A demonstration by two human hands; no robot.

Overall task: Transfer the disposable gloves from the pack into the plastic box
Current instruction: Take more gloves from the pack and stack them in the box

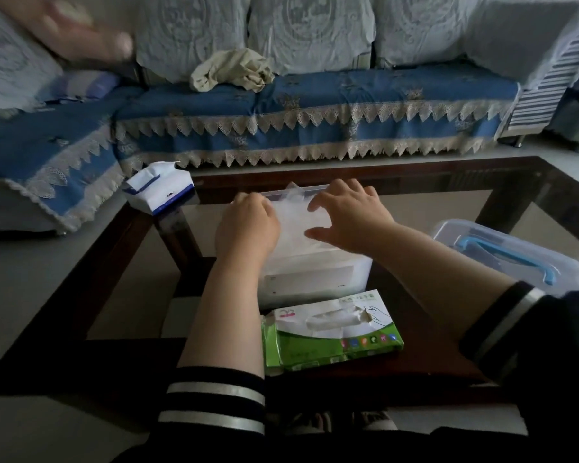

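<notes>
A clear plastic box (314, 279) stands in the middle of the glass table, filled with thin translucent gloves (294, 222). My left hand (248, 225) rests at the box's left side with its fingers curled down onto the gloves. Over the right side, my right hand (348, 215) lies spread flat, pressing on the gloves. The green and white glove pack (331, 332) lies just in front of the box, its torn top slot showing a bit of plastic film.
A white and blue tissue pack (159, 190) sits at the table's far left corner. A clear lid with a blue handle (515, 255) lies at the right. A blue sofa (281, 105) runs behind the dark-framed table (381, 165).
</notes>
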